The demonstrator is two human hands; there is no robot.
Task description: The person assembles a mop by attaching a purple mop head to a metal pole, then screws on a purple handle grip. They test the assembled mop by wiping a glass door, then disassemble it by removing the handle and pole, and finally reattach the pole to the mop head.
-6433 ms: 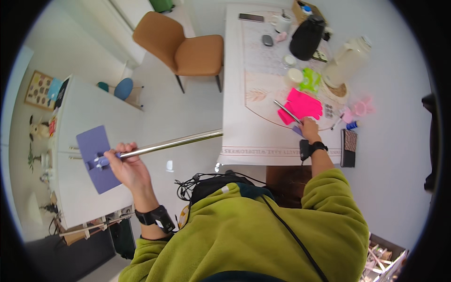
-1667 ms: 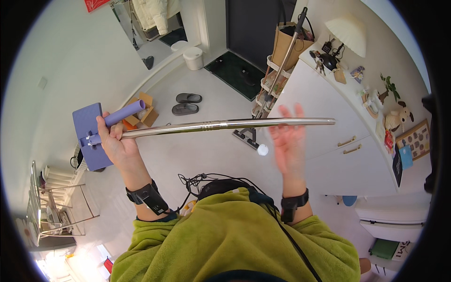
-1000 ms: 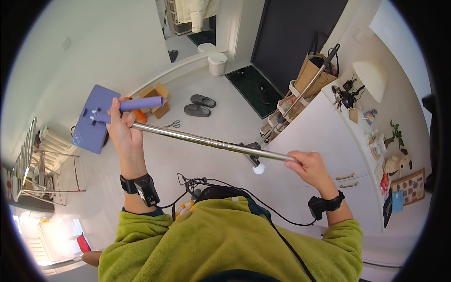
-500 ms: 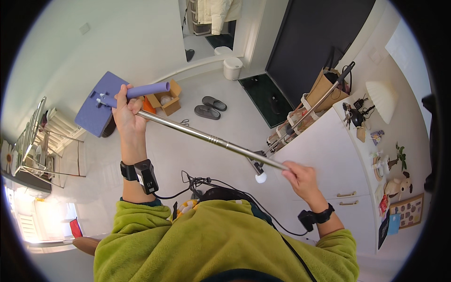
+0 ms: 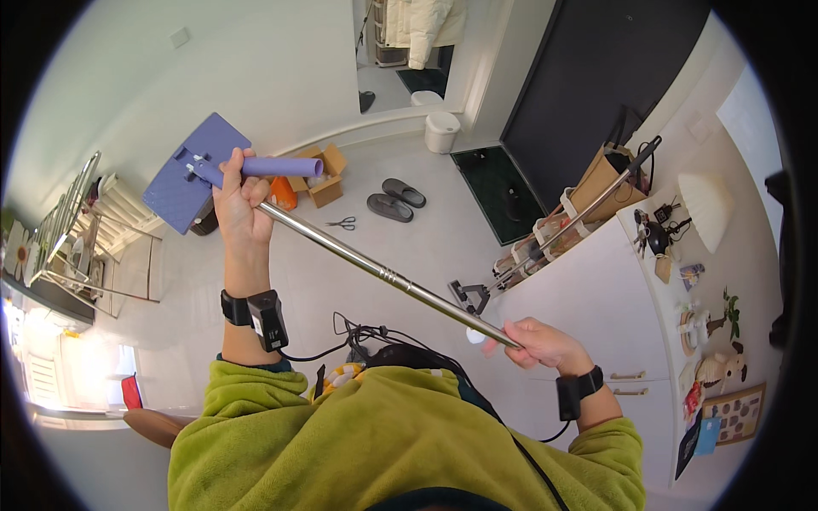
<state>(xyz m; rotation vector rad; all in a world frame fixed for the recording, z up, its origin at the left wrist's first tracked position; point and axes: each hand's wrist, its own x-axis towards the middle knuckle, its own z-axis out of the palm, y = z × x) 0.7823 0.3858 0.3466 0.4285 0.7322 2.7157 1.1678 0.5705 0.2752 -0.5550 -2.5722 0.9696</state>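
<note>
A steel mop pole (image 5: 366, 265) slants across in front of me, lower at its right end. My left hand (image 5: 245, 204) is closed round its upper end and a purple tube (image 5: 290, 167), which sticks out to the right with an open end. Beside that hand, a flat rectangular purple mop head (image 5: 189, 170) hangs on a hinge with silver fittings. My right hand (image 5: 545, 345) is closed round the lower right end of the pole. Whether the tube and the pole are joined is hidden by my left fingers.
Grey slippers (image 5: 396, 201), scissors (image 5: 342, 223) and an open cardboard box (image 5: 328, 183) lie on the floor ahead. At right stands a white cabinet (image 5: 588, 298) with another long-handled pole (image 5: 588, 213) beside it. A metal rack (image 5: 72, 221) stands left. Black cables (image 5: 375, 332) hang near my body.
The pole has tilted more steeply, its right end dropping with my right hand. My left hand and the mop head have risen slightly relative to the room. Both hands keep their hold.
</note>
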